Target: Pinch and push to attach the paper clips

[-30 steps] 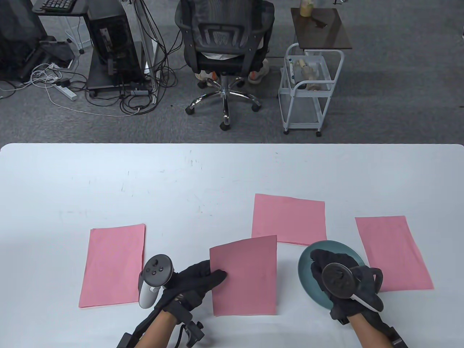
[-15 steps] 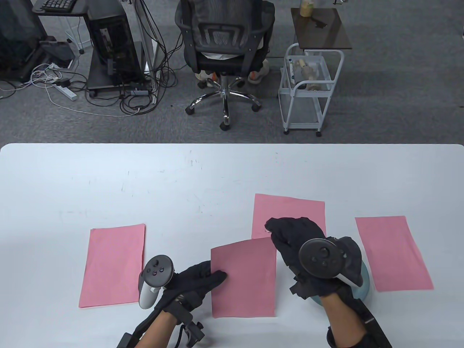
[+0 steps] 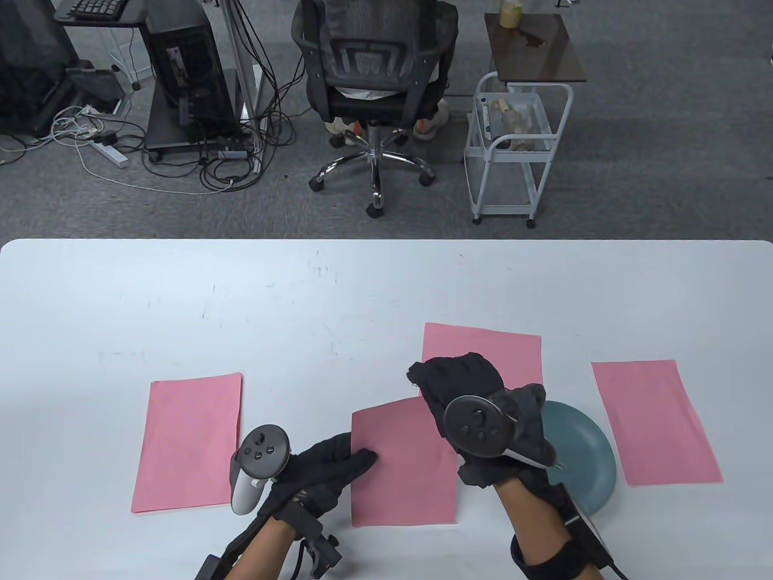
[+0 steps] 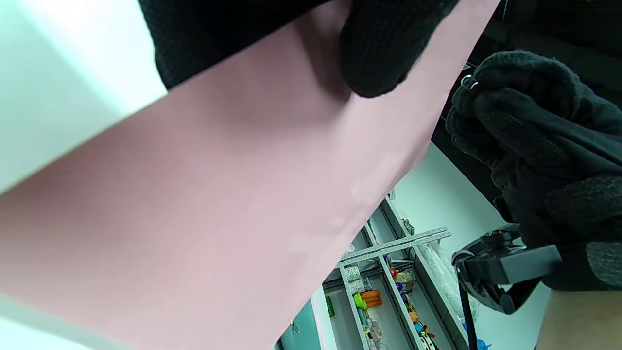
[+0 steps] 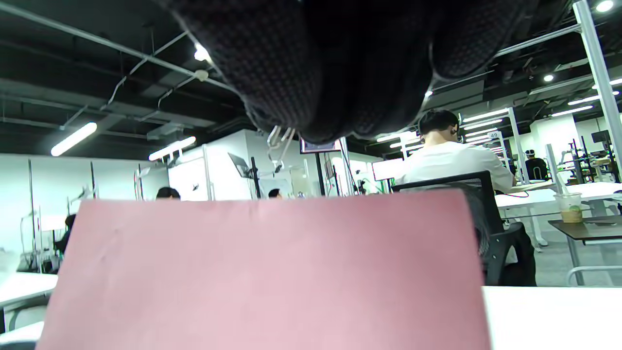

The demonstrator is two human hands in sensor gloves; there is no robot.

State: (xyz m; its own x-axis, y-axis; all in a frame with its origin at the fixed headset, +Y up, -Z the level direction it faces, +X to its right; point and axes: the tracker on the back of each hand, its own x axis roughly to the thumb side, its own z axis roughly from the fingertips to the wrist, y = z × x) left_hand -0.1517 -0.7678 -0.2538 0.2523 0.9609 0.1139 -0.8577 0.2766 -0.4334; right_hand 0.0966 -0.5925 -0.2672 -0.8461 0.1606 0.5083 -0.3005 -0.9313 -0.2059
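My left hand (image 3: 335,462) pinches the left edge of the middle pink paper stack (image 3: 401,468) and holds it raised off the white table (image 3: 302,302); the sheet fills the left wrist view (image 4: 218,204). My right hand (image 3: 450,380) hovers over the stack's far right corner and pinches a silver paper clip (image 5: 279,138) between its fingertips (image 5: 301,112), just above the paper's far edge (image 5: 272,204). The clip also shows in the left wrist view (image 4: 469,82). The clip and the paper stand apart.
A teal plate (image 3: 580,459) lies to the right of my right hand. Three other pink paper stacks lie flat: left (image 3: 190,441), far centre (image 3: 513,350), right (image 3: 655,420). An office chair (image 3: 374,90) and a white cart (image 3: 513,151) stand beyond the table.
My right hand left the teal plate and moved up and left to the far right corner of the held paper, carrying a clip. My left hand and the paper stayed put.
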